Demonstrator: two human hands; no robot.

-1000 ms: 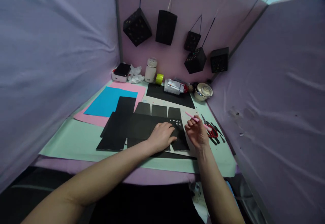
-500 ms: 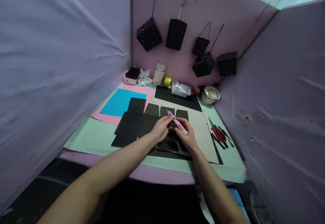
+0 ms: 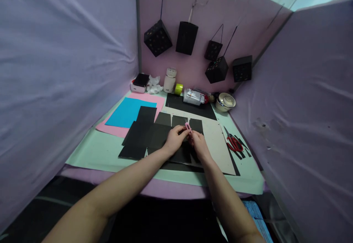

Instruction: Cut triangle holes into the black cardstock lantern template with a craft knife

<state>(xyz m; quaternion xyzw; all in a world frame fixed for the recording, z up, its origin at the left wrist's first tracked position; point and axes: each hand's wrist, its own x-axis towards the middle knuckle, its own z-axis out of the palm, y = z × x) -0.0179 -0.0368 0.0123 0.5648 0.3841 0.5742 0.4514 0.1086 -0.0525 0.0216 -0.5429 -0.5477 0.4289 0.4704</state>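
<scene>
Over the middle of the cut black card [image 3: 143, 134], my two hands come together around a pink utility knife [image 3: 188, 126]. My right hand [image 3: 199, 144] is closed round its handle, which is mostly hidden. The knife's front end points away from me, with a thin dark blade faintly visible. My left hand [image 3: 174, 139] is closed too, its thumb and finger pinching at the knife's front part. The card lies flat with tabs along its far edge and a slit near its front left. Beneath it is a grey-white board [image 3: 216, 136].
Red-handled scissors [image 3: 234, 143] lie at the right among black scraps [image 3: 244, 150]. Blue paper [image 3: 128, 111] rests on pink paper [image 3: 100, 127] at the left. A bottle [image 3: 170, 80], yellow tape [image 3: 178, 89] and a lidded bowl [image 3: 225, 102] stand behind. Black boxes [image 3: 158, 39] hang above.
The knife has turned in my hands: before, it lay slanted with its handle showing; now my right hand wraps the handle and only the front end shows. The view has shifted slightly.
</scene>
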